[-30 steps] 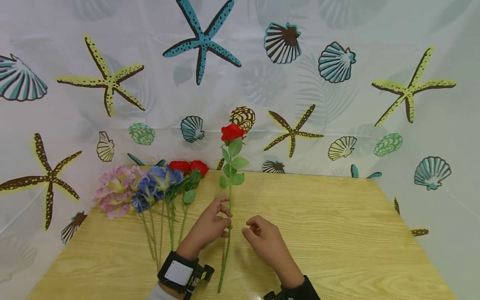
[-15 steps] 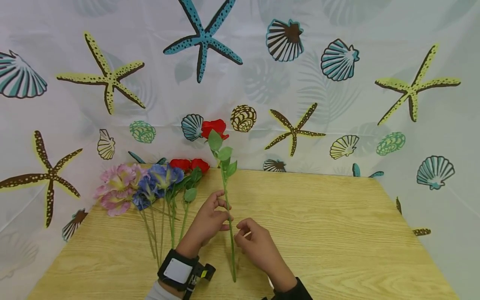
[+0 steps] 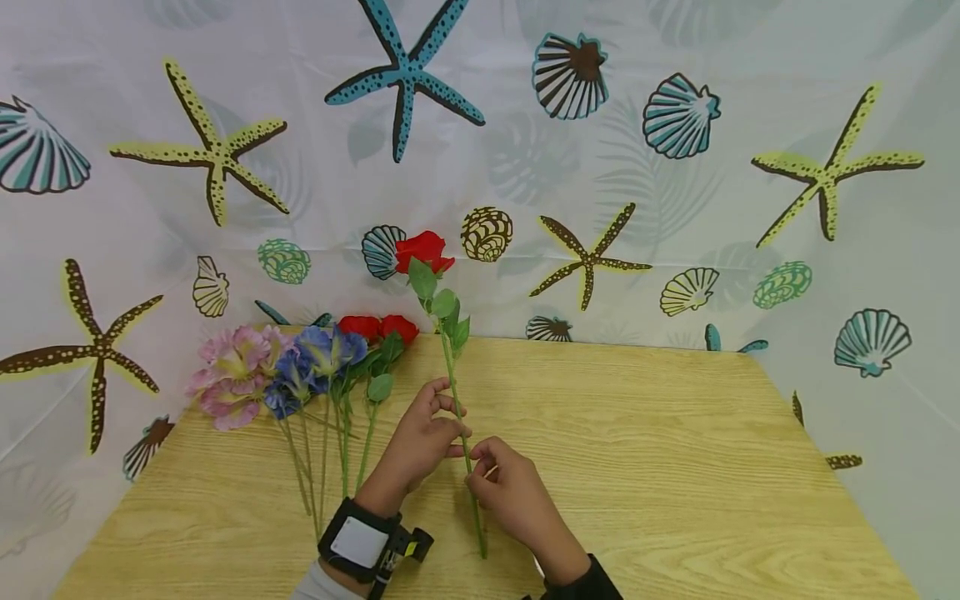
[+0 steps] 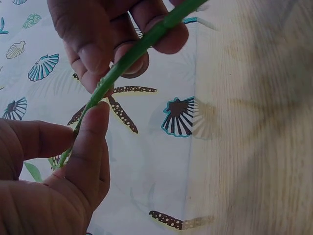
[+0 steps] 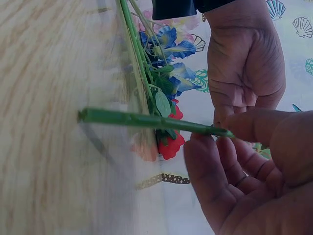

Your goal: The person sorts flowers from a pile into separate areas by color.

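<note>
A single red rose (image 3: 423, 252) with a long green stem and leaves stands upright above the table, its bloom leaning left. My left hand (image 3: 422, 446) pinches the stem between thumb and fingers, around its middle. Just below, my right hand (image 3: 517, 492) pinches the same stem with thumb and forefinger. The left wrist view has the bare green stem (image 4: 139, 49) passing both hands, the right one nearer the cut end. That cut end juts out past the right fingers (image 5: 205, 171) in the right wrist view, over the tabletop.
Left of the hands lie pink flowers (image 3: 236, 375), blue flowers (image 3: 322, 358) and two more red roses (image 3: 397, 328), stems toward the front. The wooden table (image 3: 675, 467) meets a white cloth (image 3: 712, 217) printed with starfish and shells at the back.
The rose's bloom has tipped to the left while its stem's lower end has swung right. My right hand has moved left and now pinches the stem; the left hand keeps its hold.
</note>
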`<state>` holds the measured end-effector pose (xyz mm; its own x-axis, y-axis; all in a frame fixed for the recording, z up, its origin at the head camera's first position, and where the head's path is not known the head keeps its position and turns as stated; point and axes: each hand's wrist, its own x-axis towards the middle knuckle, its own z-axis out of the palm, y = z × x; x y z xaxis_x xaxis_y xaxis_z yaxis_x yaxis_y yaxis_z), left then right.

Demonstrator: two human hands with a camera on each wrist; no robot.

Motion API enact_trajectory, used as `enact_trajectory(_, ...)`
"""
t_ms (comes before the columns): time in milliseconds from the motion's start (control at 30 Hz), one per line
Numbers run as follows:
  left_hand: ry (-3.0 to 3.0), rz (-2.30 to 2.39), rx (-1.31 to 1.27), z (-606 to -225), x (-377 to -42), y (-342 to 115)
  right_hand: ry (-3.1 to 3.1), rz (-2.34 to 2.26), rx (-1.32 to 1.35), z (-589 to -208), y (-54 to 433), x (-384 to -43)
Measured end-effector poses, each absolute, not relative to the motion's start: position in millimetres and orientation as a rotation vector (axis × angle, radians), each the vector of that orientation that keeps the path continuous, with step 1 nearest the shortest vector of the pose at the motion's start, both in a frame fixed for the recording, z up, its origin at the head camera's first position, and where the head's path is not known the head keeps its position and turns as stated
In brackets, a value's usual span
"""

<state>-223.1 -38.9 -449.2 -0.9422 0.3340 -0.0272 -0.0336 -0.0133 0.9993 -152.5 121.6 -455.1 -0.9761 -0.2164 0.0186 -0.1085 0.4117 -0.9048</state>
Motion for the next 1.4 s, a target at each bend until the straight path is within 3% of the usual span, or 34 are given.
enact_trajectory(833,2.144,1.991,0.391,-454.2,-220.3,-32.9,2.568,-1.570,-0.271,-450.3,125.4,-153.0)
enact_trajectory(1400,2.355,1.771,0.395,-457.1,-219.0,-34.8,2.921,-1.167,-0.002,-429.6,203.0,-150.5)
